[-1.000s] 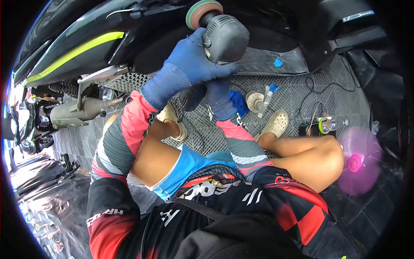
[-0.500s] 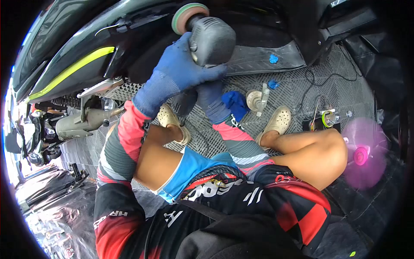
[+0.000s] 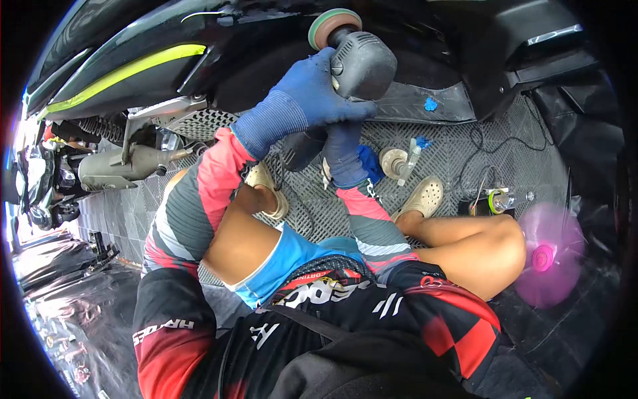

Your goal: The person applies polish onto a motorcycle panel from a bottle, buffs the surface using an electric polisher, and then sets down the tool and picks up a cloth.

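Blue gloves cover both my hands. My left hand (image 3: 309, 90) is wrapped around the head of a black power polisher (image 3: 365, 66), close behind its pad. Lower down, my right hand (image 3: 344, 149) grips the polisher's body, partly hidden beneath my left hand and the tool. The round polishing pad (image 3: 335, 28), with a green rim and brownish face, is tilted toward the glossy black motorbike panel (image 3: 266, 33). Whether it touches the panel I cannot tell.
A yellow-green strip (image 3: 126, 76) runs along the bodywork above an exhaust (image 3: 123, 166). On the grated floor lie a blue cloth (image 3: 369, 165), a pale round pad (image 3: 393, 161) and a cable (image 3: 508, 143). A blue clump (image 3: 430, 104) sits on the footboard (image 3: 412, 100). A pink fan (image 3: 543, 258) spins at right.
Both hands have carried the polisher to the right along the black panel. The whole view has also shifted and turned slightly.
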`<act>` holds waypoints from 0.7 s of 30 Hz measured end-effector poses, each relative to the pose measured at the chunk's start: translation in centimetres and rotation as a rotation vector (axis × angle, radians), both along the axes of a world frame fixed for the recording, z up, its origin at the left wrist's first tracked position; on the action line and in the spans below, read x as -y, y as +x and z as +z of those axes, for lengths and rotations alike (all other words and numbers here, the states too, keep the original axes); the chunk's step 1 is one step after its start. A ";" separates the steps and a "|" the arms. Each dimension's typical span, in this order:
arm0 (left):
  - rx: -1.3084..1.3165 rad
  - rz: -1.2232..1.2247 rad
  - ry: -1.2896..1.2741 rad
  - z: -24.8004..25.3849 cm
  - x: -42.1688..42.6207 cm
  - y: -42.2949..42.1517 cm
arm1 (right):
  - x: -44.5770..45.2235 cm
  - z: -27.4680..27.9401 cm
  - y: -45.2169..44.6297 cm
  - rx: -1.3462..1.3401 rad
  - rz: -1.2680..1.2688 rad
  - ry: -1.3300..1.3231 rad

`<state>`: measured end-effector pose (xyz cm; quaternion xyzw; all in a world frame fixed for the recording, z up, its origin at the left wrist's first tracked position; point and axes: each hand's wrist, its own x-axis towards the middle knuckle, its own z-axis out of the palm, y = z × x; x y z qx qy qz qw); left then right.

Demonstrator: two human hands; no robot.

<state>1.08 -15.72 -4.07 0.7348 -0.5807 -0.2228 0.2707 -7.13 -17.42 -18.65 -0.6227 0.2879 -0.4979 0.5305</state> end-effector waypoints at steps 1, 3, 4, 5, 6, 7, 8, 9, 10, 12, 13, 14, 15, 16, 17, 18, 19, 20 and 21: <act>0.001 -0.010 0.003 0.0 0.2 0.0 | 0.0 0.2 -0.1 0.001 -0.010 0.003; -0.103 -0.039 -0.014 0.2 0.1 0.2 | -0.1 1.0 -0.3 0.099 0.001 0.039; -0.104 -0.046 -0.008 0.1 0.0 0.3 | -0.1 1.4 -0.8 0.099 -0.007 0.044; -0.125 -0.052 -0.054 -0.1 -0.2 0.5 | -0.1 1.8 -1.4 0.083 0.074 0.032; -0.146 -0.057 -0.100 -0.2 -0.4 0.7 | 0.0 2.2 -1.7 0.068 0.156 0.020; -0.160 -0.074 -0.128 -0.3 -0.6 0.9 | 0.1 2.7 -1.9 0.070 0.151 0.026; -0.159 -0.079 -0.122 -0.3 -0.8 1.1 | 0.2 3.2 -1.9 0.053 0.173 0.009; -0.177 -0.085 -0.110 -0.3 -1.0 1.2 | 0.2 3.5 -2.0 0.034 0.197 -0.010; -0.197 -0.090 -0.100 -0.3 -1.1 1.2 | 0.1 3.4 -2.1 0.034 0.197 -0.010; -0.265 -0.111 -0.106 -1.1 -0.7 1.3 | -0.2 3.3 -2.0 0.123 0.110 0.054; -0.332 -0.134 -0.114 -1.4 -0.5 1.4 | -0.1 2.9 -1.9 0.124 0.117 0.053; -0.330 -0.126 -0.116 -1.3 -0.3 1.4 | 0.2 2.6 -1.9 0.097 0.098 0.027; -0.282 -0.154 -0.104 -1.2 -0.1 1.4 | 0.4 2.3 -1.7 0.070 0.080 0.000; -0.235 -0.182 -0.092 -1.1 0.1 1.5 | 0.4 2.1 -1.5 0.069 0.088 -0.002; -0.181 -0.184 -0.071 -0.6 0.3 1.5 | 0.4 2.3 -1.3 0.121 0.043 -0.029; -0.185 -0.173 -0.077 -0.1 0.1 1.3 | 0.5 2.6 -1.3 0.171 0.001 -0.055; -0.195 -0.165 -0.049 0.5 -0.1 1.4 | 0.6 2.9 -1.2 0.166 0.018 -0.059; -0.209 -0.151 -0.018 1.6 -0.5 1.2 | 0.7 3.6 -1.2 0.138 -0.009 -0.145; -0.185 -0.121 0.039 2.8 -1.1 0.9 | 0.4 4.1 -1.1 0.110 -0.028 -0.224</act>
